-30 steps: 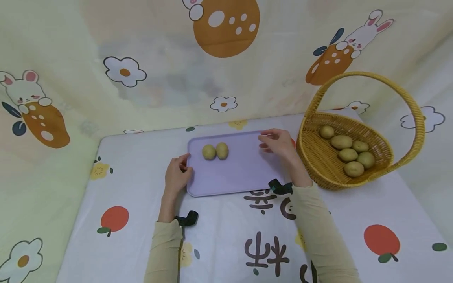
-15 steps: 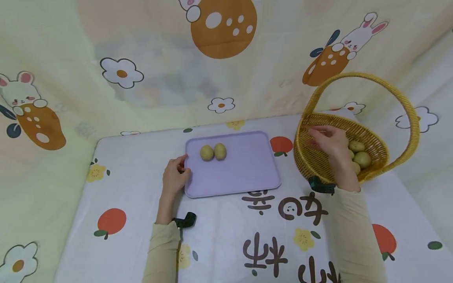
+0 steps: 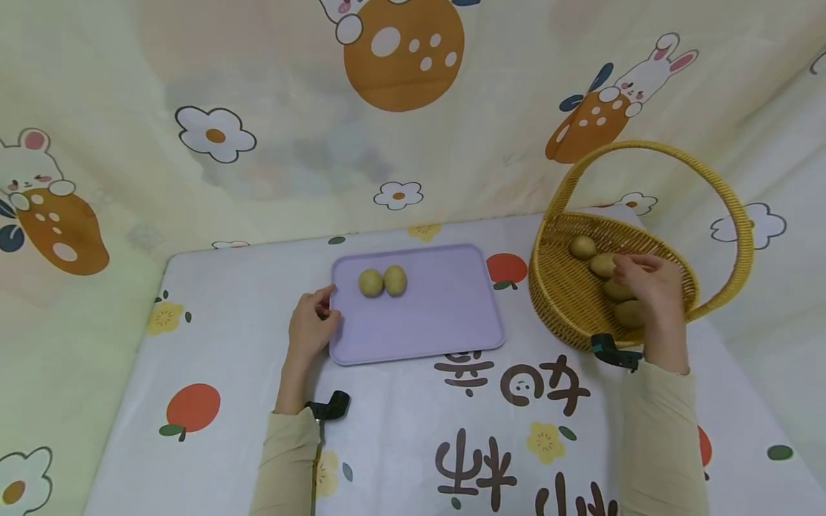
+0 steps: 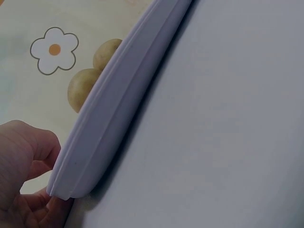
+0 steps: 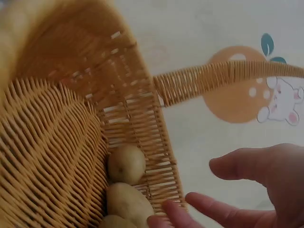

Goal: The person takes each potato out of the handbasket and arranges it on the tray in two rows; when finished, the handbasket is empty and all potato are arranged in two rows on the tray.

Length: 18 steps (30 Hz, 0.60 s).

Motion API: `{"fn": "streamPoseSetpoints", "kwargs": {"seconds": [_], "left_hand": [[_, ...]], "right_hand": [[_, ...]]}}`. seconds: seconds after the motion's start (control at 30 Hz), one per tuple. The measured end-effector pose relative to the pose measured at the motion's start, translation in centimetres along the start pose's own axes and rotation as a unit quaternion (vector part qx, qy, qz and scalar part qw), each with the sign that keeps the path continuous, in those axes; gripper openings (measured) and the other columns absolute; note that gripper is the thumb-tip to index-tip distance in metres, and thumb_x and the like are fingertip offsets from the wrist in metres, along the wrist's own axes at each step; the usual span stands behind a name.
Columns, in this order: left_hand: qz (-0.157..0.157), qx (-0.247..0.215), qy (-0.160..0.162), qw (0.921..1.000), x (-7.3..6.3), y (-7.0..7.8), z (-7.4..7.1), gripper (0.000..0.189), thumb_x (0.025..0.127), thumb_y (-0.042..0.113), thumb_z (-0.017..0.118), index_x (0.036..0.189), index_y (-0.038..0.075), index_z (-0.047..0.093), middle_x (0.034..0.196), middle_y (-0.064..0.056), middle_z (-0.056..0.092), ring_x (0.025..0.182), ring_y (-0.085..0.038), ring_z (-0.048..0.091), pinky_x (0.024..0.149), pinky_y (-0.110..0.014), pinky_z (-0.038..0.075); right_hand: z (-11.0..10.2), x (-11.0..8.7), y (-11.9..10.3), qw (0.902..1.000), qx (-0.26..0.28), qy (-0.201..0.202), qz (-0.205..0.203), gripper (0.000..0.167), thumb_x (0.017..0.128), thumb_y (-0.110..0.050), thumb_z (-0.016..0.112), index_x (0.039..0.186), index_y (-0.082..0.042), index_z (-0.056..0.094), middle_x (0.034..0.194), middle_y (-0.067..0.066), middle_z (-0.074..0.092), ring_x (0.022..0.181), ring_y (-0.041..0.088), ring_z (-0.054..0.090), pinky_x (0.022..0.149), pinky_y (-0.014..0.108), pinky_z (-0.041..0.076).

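A lilac rectangular tray (image 3: 419, 315) lies on the table with two potatoes (image 3: 396, 281) side by side near its far left corner. My left hand (image 3: 311, 326) holds the tray's left edge; in the left wrist view its fingers (image 4: 40, 142) are bent at the tray's rim (image 4: 102, 137). Over the right part of a wicker basket (image 3: 548, 304) is my right hand (image 3: 653, 287), thumb and fingers spread apart with nothing between them. Several potatoes (image 3: 583, 247) lie in the basket, some hidden beneath this hand. The right wrist view shows potatoes (image 5: 127, 164) just beyond the fingertips.
The basket's tall arched handle (image 3: 725, 193) rises behind and to the right of my right hand. A printed cloth covers the table (image 3: 387, 430), and a patterned curtain (image 3: 290, 193) hangs behind it.
My right hand has moved right from over the tray into the basket area, and over to its right side. The left hand stays at the tray's edge; the two potatoes there have not moved.
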<state>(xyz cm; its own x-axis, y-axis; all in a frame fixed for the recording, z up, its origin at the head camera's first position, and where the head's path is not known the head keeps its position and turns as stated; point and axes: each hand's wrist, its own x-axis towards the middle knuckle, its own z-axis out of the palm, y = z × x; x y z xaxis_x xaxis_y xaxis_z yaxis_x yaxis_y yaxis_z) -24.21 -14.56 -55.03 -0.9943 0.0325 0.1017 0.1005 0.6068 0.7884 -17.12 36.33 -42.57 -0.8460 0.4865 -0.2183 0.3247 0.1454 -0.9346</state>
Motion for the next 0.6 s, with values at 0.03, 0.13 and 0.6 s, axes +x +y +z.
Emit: {"fn": "streamPoseSetpoints", "kwargs": {"seconds": [0.03,0.13,0.6], "left_hand": [[0.003,0.002,-0.002,1.0000,0.0,-0.1,-0.1,0.051,0.081,0.006,0.061,0.132,0.003,0.062,0.100,-0.017,0.058,0.087,-0.029,0.059,0.079,-0.040,0.042],[0.006,0.001,-0.006,1.0000,0.0,-0.2,-0.1,0.051,0.082,0.007,0.060,0.133,0.002,0.061,0.101,-0.018,0.057,0.089,-0.030,0.059,0.080,-0.041,0.042],[-0.006,0.004,-0.009,0.9999,-0.1,0.2,-0.2,0.051,0.082,0.007,0.060,0.133,0.002,0.060,0.102,-0.018,0.057,0.089,-0.031,0.059,0.081,-0.040,0.042]], "right_hand": [[-0.2,0.0,0.2,1.0000,0.005,-0.006,0.005,0.008,0.092,-0.023,0.066,0.084,-0.021,0.065,0.069,-0.018,0.064,0.061,-0.001,0.063,0.062,0.013,0.046],[-0.6,0.0,0.6,0.9990,-0.038,-0.019,0.009,0.013,0.093,-0.029,0.063,0.094,-0.015,0.062,0.072,-0.020,0.060,0.064,-0.003,0.062,0.065,0.014,0.044],[-0.3,0.3,1.5,0.9815,-0.168,-0.086,0.032,0.058,0.097,-0.029,0.055,0.136,0.011,0.044,0.111,0.010,0.046,0.080,0.005,0.054,0.069,0.030,0.056]]}}
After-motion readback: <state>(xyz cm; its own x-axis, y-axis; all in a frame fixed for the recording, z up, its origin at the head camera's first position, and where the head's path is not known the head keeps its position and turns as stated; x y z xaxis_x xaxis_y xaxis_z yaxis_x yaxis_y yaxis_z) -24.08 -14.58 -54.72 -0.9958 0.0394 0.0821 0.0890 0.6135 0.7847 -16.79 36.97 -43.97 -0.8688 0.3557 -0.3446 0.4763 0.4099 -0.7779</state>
